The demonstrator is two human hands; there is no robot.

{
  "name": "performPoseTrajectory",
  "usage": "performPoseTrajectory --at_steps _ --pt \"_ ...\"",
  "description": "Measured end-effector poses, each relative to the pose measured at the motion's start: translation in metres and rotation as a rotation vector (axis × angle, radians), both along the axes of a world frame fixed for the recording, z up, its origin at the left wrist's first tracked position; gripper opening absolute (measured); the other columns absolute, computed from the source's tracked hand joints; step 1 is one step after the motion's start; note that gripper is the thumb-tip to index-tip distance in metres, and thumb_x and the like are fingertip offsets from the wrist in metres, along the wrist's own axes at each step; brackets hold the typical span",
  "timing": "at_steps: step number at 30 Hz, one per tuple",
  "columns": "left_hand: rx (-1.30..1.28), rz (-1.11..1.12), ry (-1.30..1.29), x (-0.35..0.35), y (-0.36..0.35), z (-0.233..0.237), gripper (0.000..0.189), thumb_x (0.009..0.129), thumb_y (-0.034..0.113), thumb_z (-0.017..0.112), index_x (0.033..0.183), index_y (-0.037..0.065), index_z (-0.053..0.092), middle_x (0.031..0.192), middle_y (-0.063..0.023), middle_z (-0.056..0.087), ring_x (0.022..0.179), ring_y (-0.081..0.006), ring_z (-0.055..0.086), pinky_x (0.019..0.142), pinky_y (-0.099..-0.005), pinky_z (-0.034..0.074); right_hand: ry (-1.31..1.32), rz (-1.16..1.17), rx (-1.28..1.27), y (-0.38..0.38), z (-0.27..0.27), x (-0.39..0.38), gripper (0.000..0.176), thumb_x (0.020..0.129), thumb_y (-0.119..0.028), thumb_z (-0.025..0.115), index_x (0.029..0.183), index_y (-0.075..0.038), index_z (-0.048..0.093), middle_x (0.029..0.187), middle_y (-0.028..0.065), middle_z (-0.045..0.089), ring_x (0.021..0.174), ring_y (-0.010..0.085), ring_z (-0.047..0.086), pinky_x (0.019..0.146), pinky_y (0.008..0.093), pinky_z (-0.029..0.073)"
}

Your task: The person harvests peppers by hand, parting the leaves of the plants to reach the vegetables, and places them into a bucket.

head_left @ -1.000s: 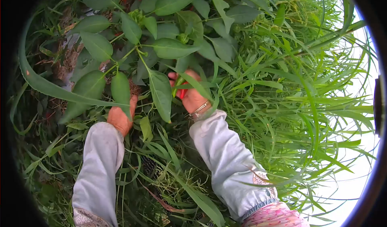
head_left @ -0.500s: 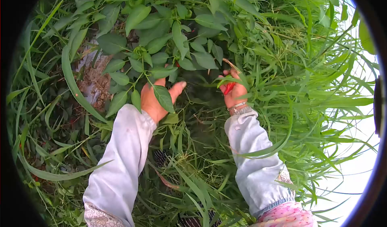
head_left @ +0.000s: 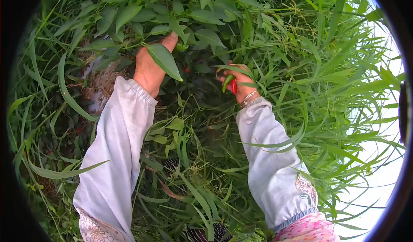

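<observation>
My left hand (head_left: 149,70) reaches up into a leafy pepper plant (head_left: 165,61). Its thumb is stretched out against the leaves, while the other fingers are hidden behind foliage. To the right, my right hand (head_left: 244,83) has its fingers curled round a red pepper (head_left: 232,86). A curved green piece (head_left: 227,83), either a pepper or a leaf, sticks out beside the red one. Grass blades cross in front of this hand. Small red spots, perhaps more peppers, show in the shade between the hands.
Tall grass (head_left: 335,95) crowds the right side. Bare soil (head_left: 103,83) with pale sheeting shows at left. Below, dark striped footwear (head_left: 208,233) is partly covered by grass, and long blades arch over both sleeves.
My left hand has moved up and slightly left, deeper into the plant's leaves. My right hand has shifted a little up and left, still holding the red pepper.
</observation>
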State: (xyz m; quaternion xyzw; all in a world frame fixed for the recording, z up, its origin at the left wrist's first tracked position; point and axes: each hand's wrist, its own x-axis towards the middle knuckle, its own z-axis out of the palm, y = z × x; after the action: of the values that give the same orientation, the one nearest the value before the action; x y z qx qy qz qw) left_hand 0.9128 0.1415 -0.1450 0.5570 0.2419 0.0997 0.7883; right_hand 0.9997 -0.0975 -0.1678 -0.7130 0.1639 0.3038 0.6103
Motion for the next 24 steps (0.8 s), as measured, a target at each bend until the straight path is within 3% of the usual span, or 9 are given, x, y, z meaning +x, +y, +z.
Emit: performPoseTrajectory --at_steps 5,9,12,13,16,19,22,24 --pt "-0.031 -0.041 0.182 -0.002 0.008 -0.013 0.066 0.081 0.053 0.058 0.123 0.004 0.049 0.117 -0.0072 0.054 0.094 -0.02 0.056 0.076 -0.0316 0.046 0.087 -0.239 0.221 0.006 -0.006 0.02 0.014 0.091 -0.021 0.042 0.093 -0.009 0.049 0.09 0.0097 0.056 0.083 0.0293 0.061 0.071 0.0427 0.052" --pt "-0.042 -0.032 0.239 -0.007 0.003 -0.006 0.064 0.08 0.049 0.061 0.121 0.002 0.05 0.115 -0.0085 0.055 0.092 -0.0194 0.058 0.072 -0.0298 0.048 0.061 -0.267 0.108 0.022 -0.025 0.033 0.016 0.092 -0.026 0.044 0.094 -0.012 0.05 0.095 0.0094 0.055 0.085 0.0304 0.058 0.073 0.0482 0.051" --pt "-0.028 -0.057 0.225 -0.011 0.004 -0.01 0.062 0.08 0.048 0.063 0.12 0.002 0.051 0.112 -0.0093 0.057 0.09 -0.0188 0.059 0.07 -0.0285 0.049 0.003 -0.606 0.347 0.018 -0.036 0.05 0.021 0.092 -0.031 0.043 0.098 -0.013 0.052 0.096 0.0065 0.056 0.086 0.0294 0.057 0.072 0.046 0.05" --pt "-0.026 -0.072 0.219 -0.012 0.005 -0.011 0.061 0.08 0.047 0.063 0.12 0.002 0.052 0.111 -0.0095 0.057 0.089 -0.0186 0.059 0.07 -0.0281 0.049 -0.031 -0.616 0.481 0.017 -0.035 0.055 0.025 0.092 -0.035 0.042 0.1 -0.014 0.054 0.094 0.0036 0.057 0.087 0.0266 0.057 0.067 0.0407 0.049" --pt "-0.04 -0.039 0.246 -0.01 0.008 -0.013 0.059 0.08 0.046 0.064 0.116 0.002 0.054 0.108 -0.0079 0.058 0.087 -0.0184 0.059 0.069 -0.0272 0.049 -0.012 -0.55 0.459 0.009 -0.031 0.059 0.027 0.091 -0.037 0.043 0.097 -0.015 0.055 0.092 0.0027 0.058 0.087 0.0241 0.056 0.063 0.0363 0.047" --pt "0.041 -0.035 0.241 -0.019 0.008 -0.012 0.05 0.08 0.041 0.065 0.108 0.001 0.058 0.1 -0.007 0.062 0.084 -0.018 0.06 0.068 -0.0298 0.049 -0.027 -0.607 0.4 0.008 -0.036 0.067 0.025 0.09 -0.038 0.045 0.094 -0.015 0.056 0.087 0.0028 0.057 0.072 0.0223 0.053 0.059 0.0342 0.045" --pt "0.606 -0.155 0.161 -0.038 0.005 -0.031 0.039 0.081 0.034 0.064 0.101 0.001 0.062 0.089 -0.0087 0.064 0.08 -0.0185 0.06 0.068 -0.0325 0.049 -0.084 -0.578 0.36 0.008 -0.025 0.061 0.02 0.089 -0.034 0.05 0.093 -0.015 0.055 0.08 0.0025 0.056 0.063 0.0196 0.05 0.054 0.0315 0.041" --pt "0.632 -0.467 0.385 -0.051 -0.009 -0.005 0.029 0.081 0.025 0.061 0.097 0.001 0.063 0.083 -0.0136 0.064 0.079 -0.0219 0.062 0.071 -0.0346 0.049 -0.142 -0.446 0.377 0.003 -0.02 0.049 0.017 0.088 -0.031 0.053 0.093 -0.015 0.054 0.077 0.0025 0.055 0.06 0.0184 0.05 0.051 0.0304 0.039"
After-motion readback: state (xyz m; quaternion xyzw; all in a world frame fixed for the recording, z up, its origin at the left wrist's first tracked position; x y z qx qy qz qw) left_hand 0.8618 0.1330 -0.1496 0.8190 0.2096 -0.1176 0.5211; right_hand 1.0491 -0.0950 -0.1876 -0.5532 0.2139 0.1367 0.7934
